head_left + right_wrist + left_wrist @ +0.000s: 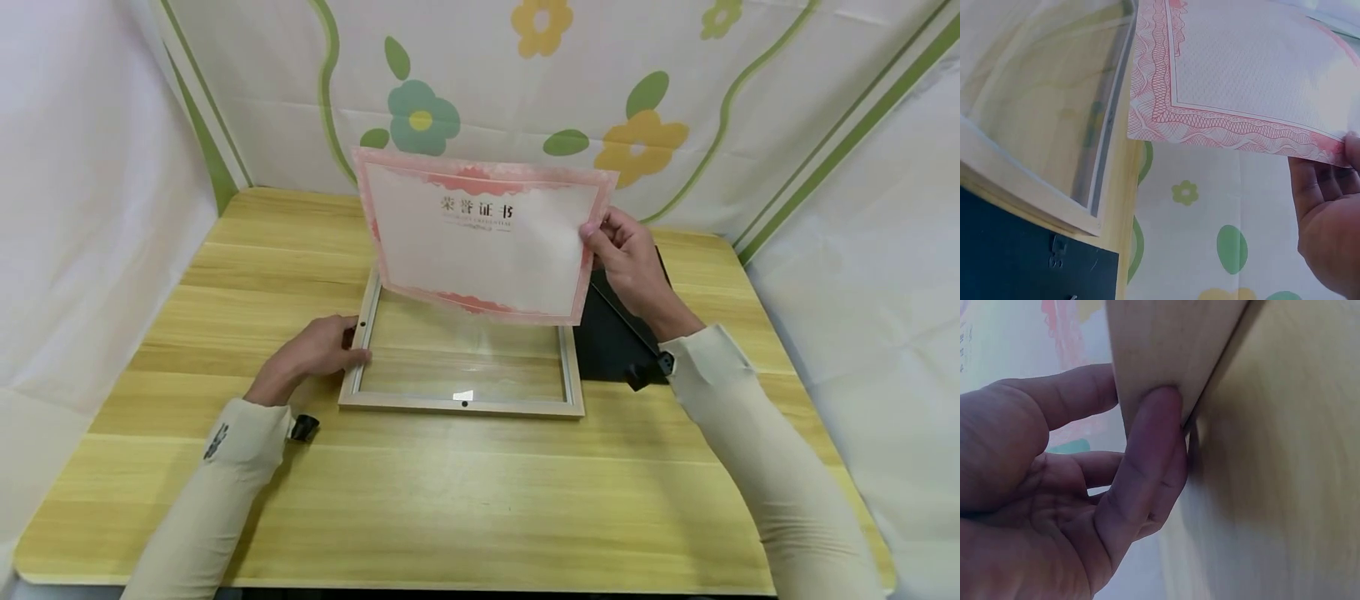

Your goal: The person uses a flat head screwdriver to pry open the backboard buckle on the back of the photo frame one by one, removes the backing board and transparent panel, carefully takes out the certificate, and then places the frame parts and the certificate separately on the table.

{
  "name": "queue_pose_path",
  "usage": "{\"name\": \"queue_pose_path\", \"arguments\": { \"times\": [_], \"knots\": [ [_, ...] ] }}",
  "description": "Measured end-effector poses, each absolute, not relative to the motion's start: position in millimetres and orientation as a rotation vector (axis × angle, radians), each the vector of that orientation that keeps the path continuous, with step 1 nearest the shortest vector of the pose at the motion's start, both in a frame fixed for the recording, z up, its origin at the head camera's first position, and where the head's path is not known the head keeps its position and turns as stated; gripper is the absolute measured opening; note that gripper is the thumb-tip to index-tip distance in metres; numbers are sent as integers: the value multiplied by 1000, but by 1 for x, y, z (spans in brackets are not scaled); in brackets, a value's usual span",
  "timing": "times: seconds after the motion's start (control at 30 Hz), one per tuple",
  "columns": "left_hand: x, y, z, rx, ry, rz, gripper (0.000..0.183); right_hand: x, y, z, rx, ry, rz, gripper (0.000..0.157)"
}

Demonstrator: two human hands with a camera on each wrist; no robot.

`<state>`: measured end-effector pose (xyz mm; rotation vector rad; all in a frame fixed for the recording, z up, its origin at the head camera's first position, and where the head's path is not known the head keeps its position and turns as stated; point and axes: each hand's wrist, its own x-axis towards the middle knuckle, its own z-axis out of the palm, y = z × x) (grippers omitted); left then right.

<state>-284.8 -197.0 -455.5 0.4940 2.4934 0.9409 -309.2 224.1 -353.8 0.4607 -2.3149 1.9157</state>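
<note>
A paper certificate (480, 242) with a pink border is held up over the far part of a picture frame (461, 407). My right hand (630, 258) pinches its right edge between thumb and fingers; in the right wrist view the certificate (1254, 75) hangs slightly bowed from that grip. The light wooden frame lies on the table with a clear pane (465, 358) inside it. At its left side, my left hand (318, 346) grips the wooden rail (1160, 350), fingertips against the outer face. The certificate hides the frame's far rail.
A black backing board (611, 350) with a small metal fitting (1058, 250) lies to the right of the frame, partly under my right forearm. Behind the wooden table (450, 500) hangs a white flowered curtain (495, 92), with white cloth on both sides.
</note>
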Motion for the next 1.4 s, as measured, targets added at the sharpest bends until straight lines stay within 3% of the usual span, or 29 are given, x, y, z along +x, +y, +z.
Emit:
{"name": "queue_pose_path", "arguments": {
  "times": [0.67, 1.4],
  "knots": [
    [-264, -205, -453, 566, 2476, 920, 18, -355, 209, -363, 237, -2177, 2095, 24],
    [-242, -203, -451, 543, 2432, 966, 31, -397, 213, -395, 19, -2257, 2151, 27]
  ]
}}
